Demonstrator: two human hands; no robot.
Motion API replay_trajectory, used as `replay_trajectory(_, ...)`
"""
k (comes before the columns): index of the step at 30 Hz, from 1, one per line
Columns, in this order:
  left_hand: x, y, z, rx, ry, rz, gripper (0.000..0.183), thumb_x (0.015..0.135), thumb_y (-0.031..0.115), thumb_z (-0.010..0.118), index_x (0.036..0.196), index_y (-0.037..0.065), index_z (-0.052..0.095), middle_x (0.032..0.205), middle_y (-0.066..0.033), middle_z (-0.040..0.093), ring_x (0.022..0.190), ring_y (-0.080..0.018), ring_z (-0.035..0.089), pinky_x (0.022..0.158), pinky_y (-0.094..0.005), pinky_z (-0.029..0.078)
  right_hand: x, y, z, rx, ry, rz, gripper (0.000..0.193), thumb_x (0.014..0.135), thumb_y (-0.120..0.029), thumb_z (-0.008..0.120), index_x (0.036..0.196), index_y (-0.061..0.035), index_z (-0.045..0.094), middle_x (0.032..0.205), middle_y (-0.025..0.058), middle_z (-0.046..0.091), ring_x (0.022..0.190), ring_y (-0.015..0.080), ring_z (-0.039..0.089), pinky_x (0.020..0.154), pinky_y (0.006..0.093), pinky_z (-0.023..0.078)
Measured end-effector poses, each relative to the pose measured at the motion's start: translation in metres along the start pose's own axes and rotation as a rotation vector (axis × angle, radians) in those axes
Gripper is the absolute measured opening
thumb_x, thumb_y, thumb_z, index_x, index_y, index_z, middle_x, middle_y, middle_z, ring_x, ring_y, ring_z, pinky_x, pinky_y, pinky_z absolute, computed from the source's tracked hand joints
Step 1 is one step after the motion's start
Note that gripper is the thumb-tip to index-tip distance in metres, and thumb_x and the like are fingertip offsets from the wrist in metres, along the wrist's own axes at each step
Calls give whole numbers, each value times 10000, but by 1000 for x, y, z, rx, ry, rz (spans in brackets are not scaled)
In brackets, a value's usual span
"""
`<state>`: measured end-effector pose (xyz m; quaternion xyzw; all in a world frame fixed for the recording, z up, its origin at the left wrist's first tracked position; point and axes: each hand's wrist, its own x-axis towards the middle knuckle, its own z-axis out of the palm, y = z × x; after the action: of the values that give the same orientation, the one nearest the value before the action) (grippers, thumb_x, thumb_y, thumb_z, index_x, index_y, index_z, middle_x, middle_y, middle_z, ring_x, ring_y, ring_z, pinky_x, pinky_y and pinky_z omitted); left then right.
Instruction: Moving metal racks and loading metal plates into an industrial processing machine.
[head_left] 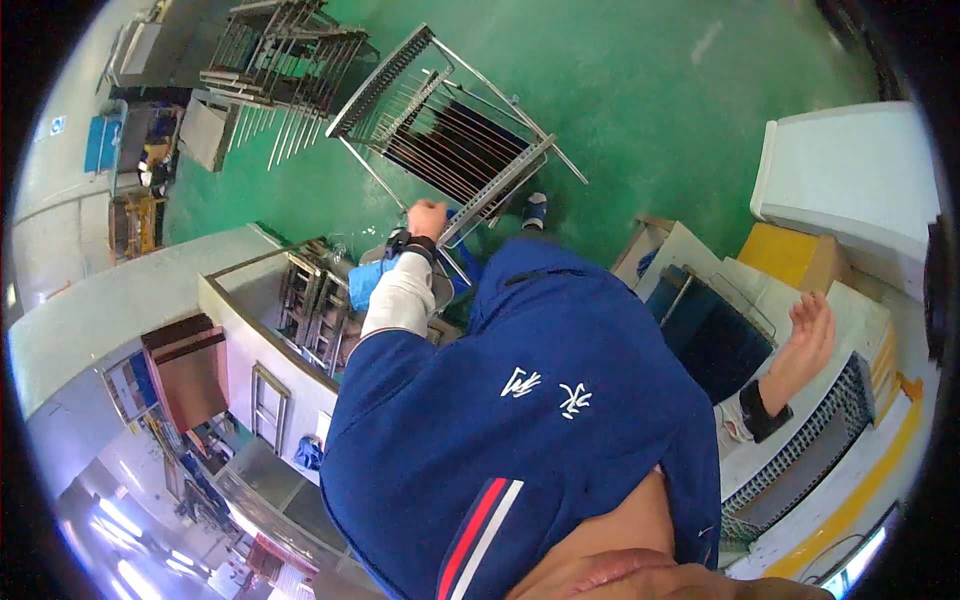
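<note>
My left hand (427,219) is closed at the near left corner of a metal slotted rack (500,180), where a side bar meets the fingers. Dark panels (455,150) stand in the rack's slots, some with copper-coloured edges. A blue cuff (372,285) covers part of my left forearm. My right hand (803,345) is off to the right with its fingers stretched out, holding nothing. Close beside it lie a dark blue panel or tray (712,335) and a grey slotted rack (805,450).
Another metal rack stand (290,60) is at the far left. A white cabinet (850,180) and a yellow box (778,257) stand to the right. At left, a low white partition (240,325) encloses more racks (315,310). Green floor (640,110) spreads ahead.
</note>
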<state>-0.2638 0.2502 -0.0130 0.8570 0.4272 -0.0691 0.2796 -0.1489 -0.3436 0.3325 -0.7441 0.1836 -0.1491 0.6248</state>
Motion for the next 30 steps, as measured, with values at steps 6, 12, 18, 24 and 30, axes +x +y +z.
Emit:
replay_trajectory(6, 32, -47, -31, 199, 301, -152, 446, 690, 420, 724, 830, 4, 648, 836, -231, 669, 851, -373, 650, 788, -426, 510, 2, -7, 153, -81, -367, -63, 285, 968, -220, 494, 1065, 22, 610, 982, 117, 638, 862, 195, 619, 769, 322, 499)
replay_trajectory(12, 58, -88, -27, 95, -20, -236, 475, 732, 474, 687, 827, 8, 691, 873, -217, 678, 885, -364, 648, 806, -419, 497, -12, 42, 289, -77, -837, 262, 280, 967, -241, 497, 1034, -4, 631, 906, 85, 661, 777, 135, 611, 702, 263, 487)
replay_trajectory(18, 62, -93, -19, 14, 4, -325, 438, 762, 442, 676, 831, 10, 689, 863, -230, 673, 878, -362, 649, 788, -417, 495, -24, 143, 368, -246, -1078, 551, 267, 934, -260, 523, 989, -23, 633, 857, 58, 653, 730, 127, 609, 646, 259, 486)
replay_trajectory(24, 66, -87, -25, -128, 82, -333, 396, 756, 402, 693, 847, 17, 668, 836, -214, 672, 811, -356, 650, 744, -418, 498, -27, 206, 393, -526, -1169, 667, 257, 913, -268, 533, 952, -29, 622, 834, 57, 644, 703, 135, 605, 615, 264, 484)
replay_trajectory(30, 73, -101, -26, -96, 202, -375, 427, 747, 427, 692, 788, 7, 635, 786, -200, 658, 747, -351, 639, 700, -417, 491, -9, 227, 416, -653, -1157, 707, 259, 913, -279, 541, 953, -37, 624, 810, 52, 640, 692, 133, 600, 610, 263, 484)
